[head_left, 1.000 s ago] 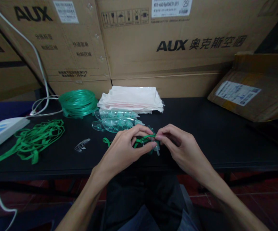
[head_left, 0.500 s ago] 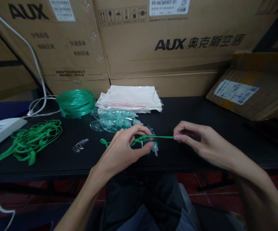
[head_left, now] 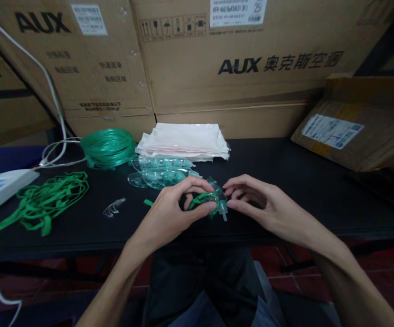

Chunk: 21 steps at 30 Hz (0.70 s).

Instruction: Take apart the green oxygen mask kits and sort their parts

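Note:
Between my two hands is a clear green-tinted plastic mask (head_left: 220, 196) with a short nozzle pointing toward me. A green elastic strap (head_left: 206, 196) makes a loose loop at its left side; its tail comes out behind my left hand (head_left: 179, 204). My left hand is curled around the strap, thumb and index finger at the loop; the exact pinch is partly hidden. At the mask's right edge is my right hand (head_left: 261, 197), its thumb and fingers apart, fingertips at or very near the plastic. More clear green masks (head_left: 164, 175) lie stacked just beyond.
White packets (head_left: 185, 138) are piled behind the masks. A green tubing coil (head_left: 108, 147), a tangle of green straps (head_left: 54, 197), small clear-looking strips (head_left: 114, 207) and a white power strip (head_left: 4, 186) lie left. Cardboard boxes (head_left: 244, 91) stand behind; another box (head_left: 357, 122) sits right.
The strap was stretched taut to the right by my right hand. Now it has slackened into a loop, and my right hand has come left to the mask with its fingers spread.

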Each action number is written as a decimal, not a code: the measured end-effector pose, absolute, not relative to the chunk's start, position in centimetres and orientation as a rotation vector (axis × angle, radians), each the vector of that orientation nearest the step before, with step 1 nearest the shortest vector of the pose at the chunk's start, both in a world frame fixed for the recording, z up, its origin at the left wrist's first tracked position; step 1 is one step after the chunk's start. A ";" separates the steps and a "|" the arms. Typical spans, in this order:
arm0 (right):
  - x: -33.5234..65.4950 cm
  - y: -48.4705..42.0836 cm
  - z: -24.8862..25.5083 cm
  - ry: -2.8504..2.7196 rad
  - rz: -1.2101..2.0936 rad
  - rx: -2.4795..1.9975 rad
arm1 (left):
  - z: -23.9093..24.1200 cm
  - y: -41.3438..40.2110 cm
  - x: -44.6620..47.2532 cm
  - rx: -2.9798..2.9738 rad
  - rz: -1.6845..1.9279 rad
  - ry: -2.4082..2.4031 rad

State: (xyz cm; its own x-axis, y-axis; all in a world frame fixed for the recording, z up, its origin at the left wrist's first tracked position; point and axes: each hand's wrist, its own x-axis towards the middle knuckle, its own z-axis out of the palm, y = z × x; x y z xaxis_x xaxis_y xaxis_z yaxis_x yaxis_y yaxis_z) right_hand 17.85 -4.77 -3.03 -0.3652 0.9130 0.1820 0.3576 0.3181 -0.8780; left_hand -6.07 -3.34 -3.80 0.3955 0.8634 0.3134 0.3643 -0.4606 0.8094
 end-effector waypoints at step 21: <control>15.8 -4.7 -4.9 -1.698 1.285 -0.839 | -3.4 -3.6 -5.6 1.844 1.007 0.957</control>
